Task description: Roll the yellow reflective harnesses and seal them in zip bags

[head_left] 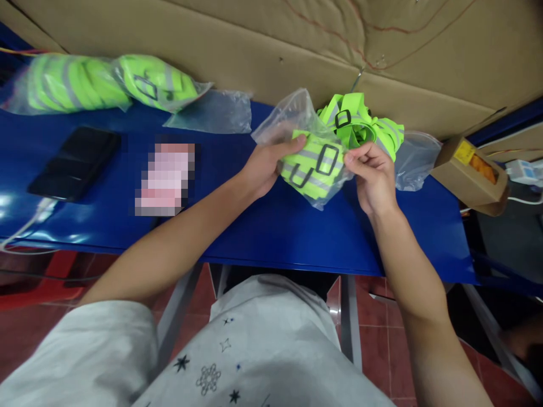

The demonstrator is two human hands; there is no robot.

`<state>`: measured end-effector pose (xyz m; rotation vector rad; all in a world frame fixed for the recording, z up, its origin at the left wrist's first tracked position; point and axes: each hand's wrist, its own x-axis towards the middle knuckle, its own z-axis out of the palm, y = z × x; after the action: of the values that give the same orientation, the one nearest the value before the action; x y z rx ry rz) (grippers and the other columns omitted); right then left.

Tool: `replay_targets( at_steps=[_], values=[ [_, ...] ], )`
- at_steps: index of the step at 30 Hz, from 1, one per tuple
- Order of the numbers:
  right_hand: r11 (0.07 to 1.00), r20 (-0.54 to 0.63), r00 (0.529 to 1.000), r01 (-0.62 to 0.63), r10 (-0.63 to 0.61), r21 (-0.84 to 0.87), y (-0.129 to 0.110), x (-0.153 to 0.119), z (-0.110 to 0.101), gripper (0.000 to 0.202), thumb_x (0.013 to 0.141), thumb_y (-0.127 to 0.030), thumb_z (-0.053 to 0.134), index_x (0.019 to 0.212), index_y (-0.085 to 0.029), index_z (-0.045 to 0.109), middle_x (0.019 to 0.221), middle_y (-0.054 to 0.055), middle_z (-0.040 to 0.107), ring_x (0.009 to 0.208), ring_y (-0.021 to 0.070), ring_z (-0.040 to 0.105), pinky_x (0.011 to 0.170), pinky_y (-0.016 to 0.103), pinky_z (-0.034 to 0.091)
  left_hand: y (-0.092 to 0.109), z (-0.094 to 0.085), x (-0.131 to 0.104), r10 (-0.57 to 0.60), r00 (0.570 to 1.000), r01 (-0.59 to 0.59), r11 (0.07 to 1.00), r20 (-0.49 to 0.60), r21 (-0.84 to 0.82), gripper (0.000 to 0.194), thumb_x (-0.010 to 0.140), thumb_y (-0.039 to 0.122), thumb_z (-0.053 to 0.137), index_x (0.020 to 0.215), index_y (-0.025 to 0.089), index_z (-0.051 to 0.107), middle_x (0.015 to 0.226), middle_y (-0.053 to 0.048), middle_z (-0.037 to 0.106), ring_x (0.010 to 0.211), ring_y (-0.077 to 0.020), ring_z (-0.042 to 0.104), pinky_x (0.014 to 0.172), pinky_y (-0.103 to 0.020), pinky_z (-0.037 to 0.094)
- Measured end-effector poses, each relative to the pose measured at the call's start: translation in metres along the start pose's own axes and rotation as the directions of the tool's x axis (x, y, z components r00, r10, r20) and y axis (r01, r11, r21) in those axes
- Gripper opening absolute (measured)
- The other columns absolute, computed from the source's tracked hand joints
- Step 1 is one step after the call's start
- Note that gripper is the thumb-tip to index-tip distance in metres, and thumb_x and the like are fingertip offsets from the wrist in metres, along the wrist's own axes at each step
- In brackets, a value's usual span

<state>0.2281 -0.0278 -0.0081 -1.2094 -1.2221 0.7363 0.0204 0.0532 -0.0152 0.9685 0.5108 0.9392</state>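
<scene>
A clear plastic bag (291,113) holds a folded neon-yellow reflective strap (311,161) with black buckles, held up over the blue table. My left hand (271,164) grips the bag's left side, thumb on top of it. At the right edge of the bag, my right hand (373,175) pinches the plastic between thumb and fingers. Just behind lies a loose pile of neon straps (360,121) with a black buckle, against the cardboard. Two bagged strap bundles, one (76,85) at the far left and another (155,82) beside it, rest along the table's back.
On the blue table (263,237) are a black power bank (74,164) with a white cable, a blurred-out phone-like item (165,181) and flat clear bags (224,113). An open cardboard box (470,175) stands at the right end. Cardboard (254,51) lines the back.
</scene>
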Motion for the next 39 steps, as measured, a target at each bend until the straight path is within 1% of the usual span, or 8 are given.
replay_targets(
  at_steps=[7,11,14,21,28,33,36,39],
  values=[
    [0.999,-0.012,1.0,0.002,-0.003,-0.045,0.009,0.004,-0.002,0.038,0.088,-0.059,0.078,0.085,-0.026,0.06,0.082,-0.001,0.062,0.067,0.0138,0.057,0.062,0.028,0.052,-0.001,-0.003,0.0,-0.058,0.997,0.058,0.998,0.059,0.007,0.032,0.081,0.036,0.089,0.105,0.018,0.075,0.102,-0.004,0.081,0.112,-0.026,0.078,0.101,-0.035,0.062],
    [0.994,0.078,0.991,-0.108,0.106,0.027,0.009,0.003,-0.002,0.037,0.084,-0.061,0.082,0.092,-0.028,0.069,0.087,-0.001,0.065,0.076,0.0142,0.062,0.064,0.026,0.052,0.003,0.002,-0.003,-0.11,0.993,0.112,0.991,0.03,-0.076,0.018,0.085,0.027,0.081,0.095,0.017,0.07,0.092,-0.001,0.079,0.108,-0.025,0.079,0.101,-0.035,0.061],
    [0.987,0.133,0.978,-0.162,0.161,-0.003,0.012,0.001,-0.001,0.043,0.08,-0.066,0.084,0.094,-0.027,0.074,0.086,-0.002,0.067,0.075,0.0135,0.062,0.066,0.026,0.052,0.001,0.003,-0.003,-0.098,0.995,0.101,0.986,0.027,-0.132,0.021,0.083,0.025,0.084,0.091,0.019,0.066,0.091,0.001,0.078,0.098,-0.021,0.079,0.095,-0.032,0.061],
    [0.989,0.235,0.97,-0.032,0.066,-0.145,0.007,-0.008,0.012,0.051,0.096,-0.074,0.06,0.115,-0.028,0.073,0.117,0.003,0.074,0.115,0.0234,0.067,0.105,0.039,0.055,-0.007,0.004,-0.003,0.097,0.992,-0.095,0.995,-0.083,0.026,0.019,0.089,0.034,0.086,0.09,0.02,0.074,0.089,0.001,0.076,0.089,-0.0172,0.072,0.087,-0.03,0.059],
    [0.991,0.184,0.975,-0.119,0.127,-0.054,0.002,-0.009,0.021,0.048,0.076,-0.065,0.088,0.086,-0.026,0.061,0.085,-0.002,0.062,0.081,0.0169,0.06,0.074,0.032,0.054,-0.012,0.011,-0.003,0.107,0.984,-0.105,0.994,-0.14,0.023,0.022,0.103,0.032,0.069,0.091,0.016,0.078,0.094,-0.004,0.075,0.09,-0.0151,0.07,0.09,-0.029,0.058],
    [0.983,0.082,0.98,-0.182,0.18,0.021,0.007,-0.011,0.023,0.058,0.068,-0.061,0.094,0.074,-0.024,0.049,0.07,-0.004,0.047,0.063,0.0124,0.046,0.059,0.029,0.045,0.001,0.017,-0.006,-0.025,0.993,0.013,0.994,-0.112,-0.107,0.016,0.102,0.025,0.068,0.093,0.015,0.077,0.094,-0.004,0.077,0.089,-0.0162,0.072,0.091,-0.03,0.059],
    [0.992,0.105,0.987,-0.122,0.124,-0.024,0.011,-0.011,0.019,0.062,0.07,-0.069,0.09,0.073,-0.024,0.048,0.068,-0.004,0.045,0.06,0.0119,0.044,0.058,0.028,0.044,0.008,0.016,-0.007,-0.086,0.996,0.082,0.986,-0.025,-0.142,0.025,0.108,0.032,0.059,0.102,0.016,0.077,0.102,-0.005,0.079,0.097,-0.0186,0.075,0.094,-0.032,0.061],
    [0.978,0.178,0.984,0.017,0.021,-0.207,0.012,-0.01,0.014,0.06,0.086,-0.082,0.067,0.077,-0.024,0.053,0.067,-0.003,0.046,0.061,0.0135,0.047,0.06,0.03,0.047,0.006,0.014,-0.009,-0.104,0.994,0.106,0.987,0.025,-0.119,0.032,0.11,0.037,0.055,0.106,0.016,0.077,0.101,-0.007,0.081,0.097,-0.0204,0.079,0.091,-0.033,0.064]
  ],
)
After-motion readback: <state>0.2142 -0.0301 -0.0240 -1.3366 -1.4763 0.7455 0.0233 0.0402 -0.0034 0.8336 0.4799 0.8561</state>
